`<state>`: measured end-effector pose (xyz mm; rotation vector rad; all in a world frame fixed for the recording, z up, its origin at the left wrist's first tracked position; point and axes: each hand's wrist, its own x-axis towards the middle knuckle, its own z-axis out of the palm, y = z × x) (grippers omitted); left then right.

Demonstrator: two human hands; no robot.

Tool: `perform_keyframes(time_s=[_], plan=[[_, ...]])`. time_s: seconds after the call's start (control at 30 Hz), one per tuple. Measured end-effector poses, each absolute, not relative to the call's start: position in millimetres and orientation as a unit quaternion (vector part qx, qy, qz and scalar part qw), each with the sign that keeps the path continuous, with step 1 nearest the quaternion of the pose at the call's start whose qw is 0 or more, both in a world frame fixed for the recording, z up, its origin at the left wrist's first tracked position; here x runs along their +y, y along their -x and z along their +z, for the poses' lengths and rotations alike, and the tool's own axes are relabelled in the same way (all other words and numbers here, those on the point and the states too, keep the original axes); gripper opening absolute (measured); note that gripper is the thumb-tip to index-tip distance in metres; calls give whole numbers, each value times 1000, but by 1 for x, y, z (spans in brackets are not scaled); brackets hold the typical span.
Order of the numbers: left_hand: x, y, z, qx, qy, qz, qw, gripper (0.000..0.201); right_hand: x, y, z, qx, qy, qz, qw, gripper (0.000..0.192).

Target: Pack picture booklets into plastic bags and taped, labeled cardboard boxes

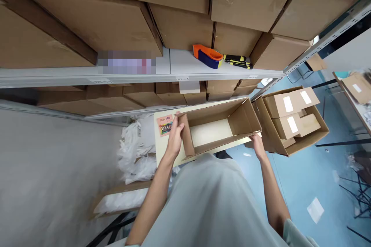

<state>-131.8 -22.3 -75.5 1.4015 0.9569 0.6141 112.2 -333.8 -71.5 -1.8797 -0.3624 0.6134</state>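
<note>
A long cardboard box (237,123), open at the top, lies over a cream tabletop (160,150) in front of my body. A pale cream surface shows inside its walls; I cannot tell if that is the box's bottom or the tabletop. My left hand (174,139) grips the box's left end wall, thumb on the near side. At the lower right corner, my right hand (257,144) holds the box edge, its fingertips partly hidden underneath. A pink printed card (165,125) lies on the tabletop beside my left hand.
Shelves packed with cardboard boxes (185,27) stand ahead. On one shelf lie an orange and blue tape-like item (207,56) and several black-yellow cutters (238,61). A large carton (271,135) of smaller boxes stands right; white plastic wrapping (133,154) heaps up left.
</note>
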Motion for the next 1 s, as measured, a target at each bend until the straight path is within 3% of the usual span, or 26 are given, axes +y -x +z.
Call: perform_keyframes(time_s=[0.2, 0.37, 0.53, 0.73, 0.87, 1.0], plan=[[-55, 147, -25, 498, -639, 207, 549, 86, -342, -169, -6, -250, 795, 307, 459, 64], [-85, 142, 5, 548, -678, 189, 453, 80, -308, -203, 41, -365, 818, 304, 324, 54], [-94, 125, 27, 611, -711, 117, 328, 69, -270, -208, 52, -495, 817, 207, 212, 39], [-95, 95, 41, 553, -768, 54, 319, 71, -244, -196, 45, -511, 844, 143, 83, 36], [-90, 90, 28, 499, -817, 69, 282, 70, -235, -189, 39, -480, 863, 143, 58, 37], [-79, 93, 15, 447, -853, 52, 265, 74, -230, -187, 36, -459, 876, 115, 96, 35]])
